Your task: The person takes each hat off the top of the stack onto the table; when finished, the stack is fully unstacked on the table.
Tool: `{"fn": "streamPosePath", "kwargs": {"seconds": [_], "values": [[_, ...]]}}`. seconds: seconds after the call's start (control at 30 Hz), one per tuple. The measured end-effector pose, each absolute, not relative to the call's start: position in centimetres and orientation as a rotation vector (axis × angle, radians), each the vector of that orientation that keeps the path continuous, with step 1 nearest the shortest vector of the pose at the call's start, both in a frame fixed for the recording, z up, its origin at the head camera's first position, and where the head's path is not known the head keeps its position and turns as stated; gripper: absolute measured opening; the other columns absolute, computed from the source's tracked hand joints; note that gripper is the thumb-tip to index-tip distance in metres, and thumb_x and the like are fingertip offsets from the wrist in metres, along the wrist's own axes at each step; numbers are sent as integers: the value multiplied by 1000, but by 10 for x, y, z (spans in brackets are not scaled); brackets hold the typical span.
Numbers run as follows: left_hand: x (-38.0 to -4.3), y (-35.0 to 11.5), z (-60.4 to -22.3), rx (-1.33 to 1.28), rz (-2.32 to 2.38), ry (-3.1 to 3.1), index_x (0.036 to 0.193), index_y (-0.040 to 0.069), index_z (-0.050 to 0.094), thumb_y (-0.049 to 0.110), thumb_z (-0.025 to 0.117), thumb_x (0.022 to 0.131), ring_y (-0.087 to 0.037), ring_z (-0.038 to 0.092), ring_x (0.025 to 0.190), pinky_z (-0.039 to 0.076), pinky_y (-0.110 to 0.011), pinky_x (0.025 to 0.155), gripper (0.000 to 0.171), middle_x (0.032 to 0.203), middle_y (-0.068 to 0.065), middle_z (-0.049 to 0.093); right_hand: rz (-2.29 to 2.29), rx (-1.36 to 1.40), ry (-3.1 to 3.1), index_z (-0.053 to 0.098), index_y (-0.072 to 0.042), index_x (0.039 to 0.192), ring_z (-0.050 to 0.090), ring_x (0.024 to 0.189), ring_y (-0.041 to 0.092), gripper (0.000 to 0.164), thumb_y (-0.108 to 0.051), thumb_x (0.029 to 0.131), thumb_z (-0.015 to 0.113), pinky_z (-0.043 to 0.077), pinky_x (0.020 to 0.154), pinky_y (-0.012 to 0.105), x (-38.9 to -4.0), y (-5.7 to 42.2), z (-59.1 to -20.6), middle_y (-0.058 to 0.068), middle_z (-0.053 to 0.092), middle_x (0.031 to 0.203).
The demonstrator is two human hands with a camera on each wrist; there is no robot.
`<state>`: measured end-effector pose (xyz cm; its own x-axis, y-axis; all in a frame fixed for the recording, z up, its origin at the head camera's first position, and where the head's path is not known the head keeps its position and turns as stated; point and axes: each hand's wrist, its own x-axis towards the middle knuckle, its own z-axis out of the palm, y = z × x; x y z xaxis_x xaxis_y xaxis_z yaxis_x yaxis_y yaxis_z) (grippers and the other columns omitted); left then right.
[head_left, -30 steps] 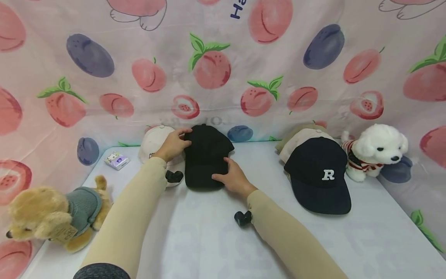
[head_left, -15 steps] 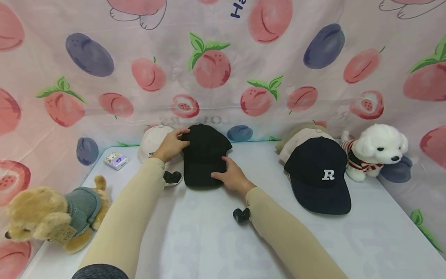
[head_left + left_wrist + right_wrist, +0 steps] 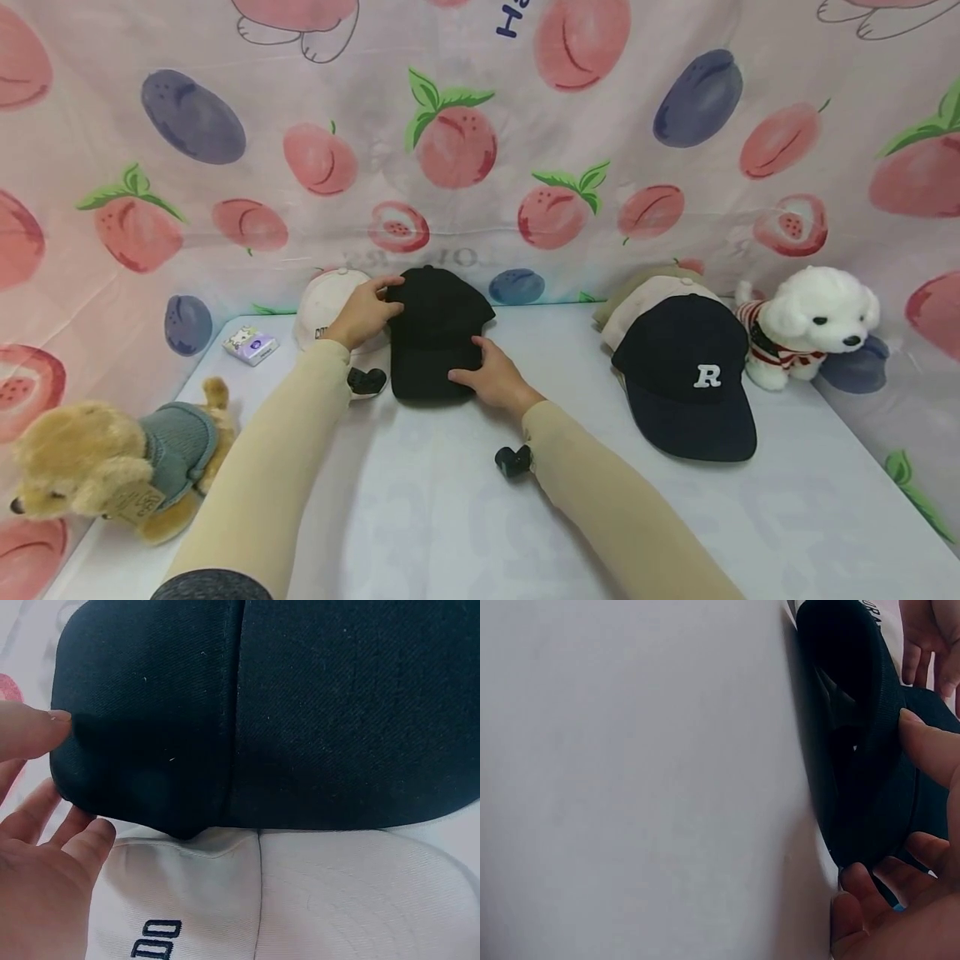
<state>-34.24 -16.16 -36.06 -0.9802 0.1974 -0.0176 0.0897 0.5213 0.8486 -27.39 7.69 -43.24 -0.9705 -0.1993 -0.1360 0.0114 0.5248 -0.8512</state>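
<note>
A plain black baseball cap (image 3: 435, 317) stands toward the back of the white table, left of centre, its brim facing front. My left hand (image 3: 366, 315) holds it at the upper left, thumb on top and fingers along the edge in the left wrist view. At the cap's right side, my right hand (image 3: 497, 377) grips with the thumb on the front and the other fingers (image 3: 859, 889) low against the side. Directly left, a white cap (image 3: 322, 304) with dark lettering is partly hidden behind the left hand; in the left wrist view the black cap (image 3: 150, 712) overlaps it.
On the right are nested caps, a navy one (image 3: 675, 358) with an R in front, cream (image 3: 633, 308) and olive (image 3: 611, 302) behind. A white plush dog (image 3: 821, 308) stands beside them. At left are a tan plush dog (image 3: 82, 458) and a small purple pack (image 3: 251, 345).
Both hands have shifted the black cap slightly to the left, closer over the white cap. The other caps and the plush dogs have stayed in place.
</note>
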Motion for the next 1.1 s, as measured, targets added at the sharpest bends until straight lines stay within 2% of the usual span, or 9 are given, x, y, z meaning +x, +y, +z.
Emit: {"fn": "streamPosePath", "kwargs": {"seconds": [0.37, 0.5, 0.63, 0.87, 1.03, 1.1], "values": [[-339, -163, -357, 243, 1440, 2663, 149, 6, 46, 8, 58, 97, -35, 22, 148, 27, -48, 115, 53, 159, -23, 27, -1426, -157, 2570, 30, -6, 156, 30, 145, 31, 80, -33, 94, 72, 27, 115, 45, -274, 75, -432, 16, 32, 159], [-334, -158, -351, 248, 1435, 2683, 150, 7, 44, 12, 60, 97, -34, 21, 148, 25, -49, 116, 55, 159, -23, 28, -1436, -159, 2566, 30, -6, 156, 34, 143, 33, 80, -34, 94, 71, 31, 114, 46, -272, 79, -432, 17, 32, 159], [-326, -149, -341, 277, 1443, 2696, 152, 8, 42, 17, 62, 97, -34, 22, 148, 26, -51, 115, 58, 158, -22, 29, -1457, -128, 2535, 29, -9, 157, 38, 141, 35, 80, -35, 94, 71, 35, 111, 48, -267, 89, -428, 17, 31, 159], [-311, -133, -331, 353, 1410, 2660, 153, 12, 40, 22, 63, 98, -34, 23, 147, 29, -53, 113, 61, 159, -18, 28, -1469, -97, 2518, 28, -11, 158, 39, 141, 34, 81, -34, 93, 72, 35, 111, 47, -254, 109, -421, 17, 31, 159], [-300, -121, -331, 434, 1376, 2684, 152, 13, 43, 23, 66, 96, -32, 27, 146, 30, -52, 113, 61, 158, -15, 33, -1431, -101, 2547, 29, -13, 157, 40, 140, 33, 80, -35, 93, 71, 36, 110, 50, -245, 127, -418, 14, 32, 159], [-296, -115, -331, 473, 1373, 2690, 151, 12, 44, 22, 67, 96, -32, 29, 145, 30, -51, 113, 60, 156, -16, 36, -1415, -104, 2551, 29, -14, 157, 40, 139, 33, 80, -35, 93, 71, 40, 106, 50, -240, 134, -417, 13, 33, 159]]}}
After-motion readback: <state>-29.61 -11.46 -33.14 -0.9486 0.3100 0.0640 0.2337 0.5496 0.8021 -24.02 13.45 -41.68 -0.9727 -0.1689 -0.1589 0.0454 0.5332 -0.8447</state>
